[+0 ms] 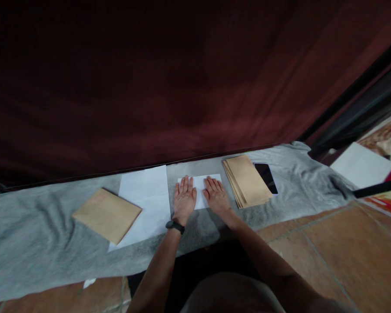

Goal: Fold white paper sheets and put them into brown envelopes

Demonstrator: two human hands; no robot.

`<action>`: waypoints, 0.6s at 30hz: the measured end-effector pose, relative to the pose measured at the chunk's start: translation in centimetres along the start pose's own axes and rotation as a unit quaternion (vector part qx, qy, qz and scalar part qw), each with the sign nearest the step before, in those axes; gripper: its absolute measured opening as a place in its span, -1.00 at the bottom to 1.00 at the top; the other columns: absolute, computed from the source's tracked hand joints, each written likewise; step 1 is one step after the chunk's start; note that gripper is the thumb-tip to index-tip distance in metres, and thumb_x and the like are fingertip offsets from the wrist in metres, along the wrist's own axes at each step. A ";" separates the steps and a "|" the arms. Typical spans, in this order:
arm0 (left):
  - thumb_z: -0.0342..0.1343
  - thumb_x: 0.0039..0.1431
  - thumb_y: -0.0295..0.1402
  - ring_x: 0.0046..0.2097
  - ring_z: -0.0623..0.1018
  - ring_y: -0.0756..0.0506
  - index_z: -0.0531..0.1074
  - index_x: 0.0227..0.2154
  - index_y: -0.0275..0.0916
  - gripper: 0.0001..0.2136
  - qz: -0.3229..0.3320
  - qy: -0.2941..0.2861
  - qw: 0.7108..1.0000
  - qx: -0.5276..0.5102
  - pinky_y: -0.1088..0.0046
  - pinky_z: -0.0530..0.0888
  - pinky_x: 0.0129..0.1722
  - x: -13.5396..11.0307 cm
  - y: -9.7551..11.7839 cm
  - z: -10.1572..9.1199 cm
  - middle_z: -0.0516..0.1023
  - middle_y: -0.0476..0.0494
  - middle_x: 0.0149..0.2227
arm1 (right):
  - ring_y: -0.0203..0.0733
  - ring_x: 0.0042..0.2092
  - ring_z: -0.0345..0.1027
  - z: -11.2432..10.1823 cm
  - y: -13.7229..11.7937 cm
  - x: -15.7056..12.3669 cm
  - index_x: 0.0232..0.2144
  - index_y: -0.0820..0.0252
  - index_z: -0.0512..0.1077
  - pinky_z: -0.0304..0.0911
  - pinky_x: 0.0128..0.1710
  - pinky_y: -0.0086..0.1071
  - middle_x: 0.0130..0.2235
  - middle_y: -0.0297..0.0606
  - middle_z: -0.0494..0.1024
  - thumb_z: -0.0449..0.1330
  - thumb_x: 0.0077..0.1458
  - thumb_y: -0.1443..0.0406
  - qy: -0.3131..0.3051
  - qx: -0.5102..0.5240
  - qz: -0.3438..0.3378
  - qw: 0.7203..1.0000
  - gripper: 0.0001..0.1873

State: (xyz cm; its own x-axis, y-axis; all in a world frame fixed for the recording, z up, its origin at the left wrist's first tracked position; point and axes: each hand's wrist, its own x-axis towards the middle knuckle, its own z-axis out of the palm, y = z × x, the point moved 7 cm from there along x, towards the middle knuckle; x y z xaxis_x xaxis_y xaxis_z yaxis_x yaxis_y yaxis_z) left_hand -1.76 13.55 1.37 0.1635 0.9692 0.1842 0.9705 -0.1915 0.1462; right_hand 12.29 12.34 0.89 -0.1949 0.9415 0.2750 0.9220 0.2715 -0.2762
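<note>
A small white sheet of paper (200,201), perhaps folded, lies flat on the grey cloth. My left hand (184,198) rests palm down on its left part, fingers stretched out; a dark watch is on that wrist. On the paper's right part my right hand (217,196) also lies flat, fingers slightly spread. Just right of it is a stack of several brown envelopes (249,180). To the left of my left hand are large white sheets (150,191), and a brown envelope (106,215) overlaps their left edge.
A dark phone (266,177) lies right of the stacked envelopes. The grey cloth (35,234) covers a long, narrow surface. A dark red curtain (182,87) hangs along the far edge. Tiled floor (313,248) shows on the near side, and a white board (361,163) stands far right.
</note>
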 end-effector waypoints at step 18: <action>-0.23 0.37 -0.33 0.42 0.12 -0.29 0.06 0.36 -0.51 -0.43 -0.059 0.077 0.995 -0.020 0.00 0.15 0.37 -1.5 -1.0 -0.9 0.15 -0.46 0.37 | 0.06 0.37 0.06 -1.7 2.5 -3.0 0.36 0.43 0.12 0.03 0.33 -0.03 0.36 0.02 0.21 -0.12 0.41 0.23 0.045 -0.011 0.055 0.997 -0.42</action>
State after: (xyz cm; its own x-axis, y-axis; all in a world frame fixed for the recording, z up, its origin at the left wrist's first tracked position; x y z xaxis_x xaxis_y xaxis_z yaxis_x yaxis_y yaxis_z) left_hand -3.16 12.12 1.83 0.0164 0.9505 0.3102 0.9728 -0.0869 0.2146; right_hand 15.76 9.89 0.96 -0.0632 0.9433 0.3260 0.9433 0.1632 -0.2892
